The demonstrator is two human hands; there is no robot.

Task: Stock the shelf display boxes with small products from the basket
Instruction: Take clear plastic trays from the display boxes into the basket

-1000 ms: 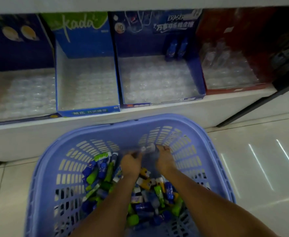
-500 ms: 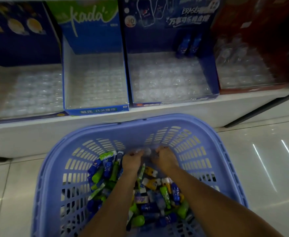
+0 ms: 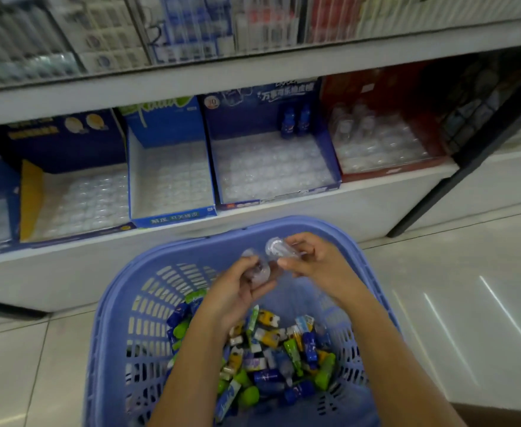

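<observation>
Above the basket (image 3: 283, 224) at mid-frame, left hand (image 3: 240, 291) fingers curl round a clear bottle (image 3: 260, 271) and right hand (image 3: 317, 263) fingers pinch a second bottle (image 3: 279, 249), held up for sorting (probably for the red box (image 3: 388, 172), upper right); other products (image 3: 277, 359) lie below.

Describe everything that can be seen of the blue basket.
The basket is blue plastic, with a thick rounded rim and walls cut with rows of slots. It sits upright, seemingly on the tiled floor, close before the low shelf. Small colourful products lie heaped on its bottom. The left hand and right hand hold clear items above it.
</observation>
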